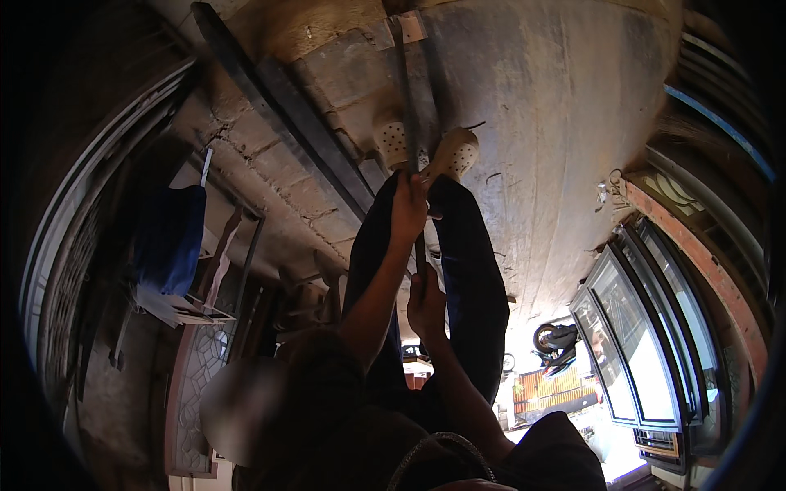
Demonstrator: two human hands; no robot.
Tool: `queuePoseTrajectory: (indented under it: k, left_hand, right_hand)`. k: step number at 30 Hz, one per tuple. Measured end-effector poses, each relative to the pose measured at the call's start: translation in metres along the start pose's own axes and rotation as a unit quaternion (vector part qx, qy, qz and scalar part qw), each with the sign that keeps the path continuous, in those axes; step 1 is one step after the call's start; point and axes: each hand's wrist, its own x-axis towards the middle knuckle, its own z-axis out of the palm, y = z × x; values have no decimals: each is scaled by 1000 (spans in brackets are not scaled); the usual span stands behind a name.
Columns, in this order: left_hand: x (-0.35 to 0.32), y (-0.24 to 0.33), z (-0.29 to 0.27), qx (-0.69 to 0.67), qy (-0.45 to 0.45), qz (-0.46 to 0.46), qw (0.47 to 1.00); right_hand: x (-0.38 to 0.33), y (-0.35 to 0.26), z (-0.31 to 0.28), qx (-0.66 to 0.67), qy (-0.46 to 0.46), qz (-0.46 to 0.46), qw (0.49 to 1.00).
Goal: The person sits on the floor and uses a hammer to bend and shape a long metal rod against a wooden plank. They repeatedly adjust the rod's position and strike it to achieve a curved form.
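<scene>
A long thin metal bar [407, 98] runs from between my feet, over the concrete floor [557, 123], back toward my body. My left hand [408, 209] is closed around the bar about halfway along. My right hand [426, 303] grips the same bar lower down, closer to me. Both hands sit between my legs, which are in dark blue trousers [471, 262]. My feet wear beige perforated clogs [457, 152], one on each side of the bar. The bar's far end reaches a small plate near the top edge.
A dark steel beam [282, 110] lies diagonally on the floor beside a brick-paved strip [270, 176]. A blue cloth [168, 237] hangs at the left above a patterned metal grille [196, 368]. Glazed metal frames [639, 335] lean at the right, near a motorbike [557, 335].
</scene>
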Motion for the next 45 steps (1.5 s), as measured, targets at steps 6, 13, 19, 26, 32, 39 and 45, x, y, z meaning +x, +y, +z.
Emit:
queuePoseTrajectory:
  k: [6, 13, 19, 26, 32, 39, 45]
  left_hand:
    - [-3, -24, 0, 19, 9, 13, 1000]
    - [15, -28, 8, 9, -15, 43, 999]
    - [7, -16, 13, 21, -7, 14, 1000]
    - [7, -22, 5, 87, 8, 93, 992]
    - [17, -45, 11, 68, 22, 66, 995]
    - [59, -117, 42, 35, 1, 28, 999]
    - [146, -198, 67, -6, -53, 10, 999]
  right_hand:
    - [-3, 20, 6, 3, 0, 14, 1000]
    - [12, 19, 8, -2, 8, 2, 1000]
    - [12, 29, 3, -18, 20, -12, 1000]
    - [8, 32, 7, -2, 5, 0, 1000]
    - [22, 52, 15, 2, 34, -39, 999]
    - [105, 148, 34, -133, 66, -25, 989]
    - [208, 214, 33, -162, 26, -11, 986]
